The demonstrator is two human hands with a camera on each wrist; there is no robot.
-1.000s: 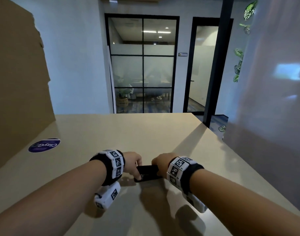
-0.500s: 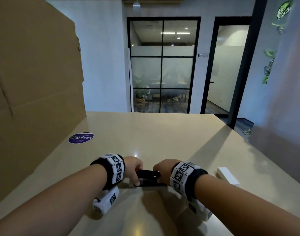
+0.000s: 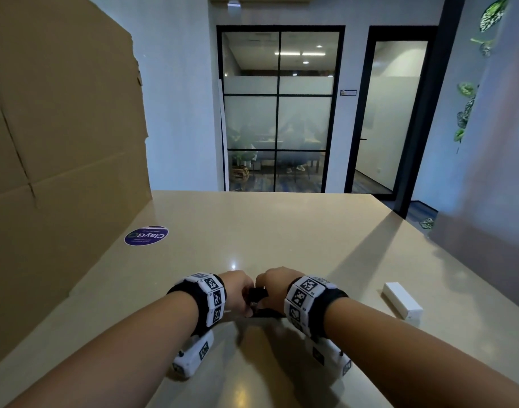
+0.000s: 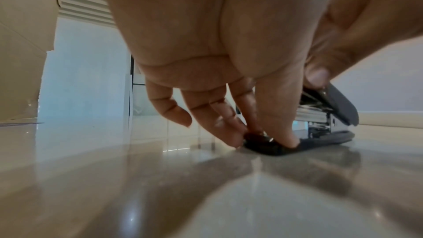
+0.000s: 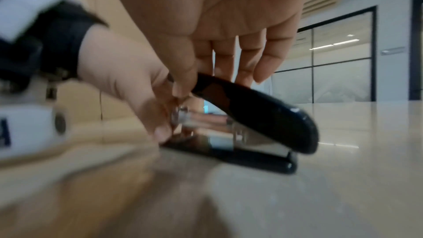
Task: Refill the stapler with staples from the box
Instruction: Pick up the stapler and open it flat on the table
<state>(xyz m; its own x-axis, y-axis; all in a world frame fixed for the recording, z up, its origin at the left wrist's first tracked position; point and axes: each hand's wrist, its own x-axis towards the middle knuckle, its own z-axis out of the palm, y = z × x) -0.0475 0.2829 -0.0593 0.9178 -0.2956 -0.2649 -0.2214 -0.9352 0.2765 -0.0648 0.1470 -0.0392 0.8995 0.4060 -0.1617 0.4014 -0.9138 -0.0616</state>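
Stapler [image 3: 259,303] on table [image 3: 281,231], top part-raised; left hand [image 3: 237,290] pinches its front base, right hand [image 3: 271,282] grips the lifted top; box [image 3: 402,304] untouched, well apart on the right; loading not yet begun; wrist views alone show the metal staple channel [image 4: 313,114]; only head view shows box

Dim indoors, lit by ceiling lamps beyond the glass wall [image 3: 278,110]. Glare spots on the glossy worktop [image 3: 281,231]. Right wrist view motion-blurred; edges bowed wide-angle.
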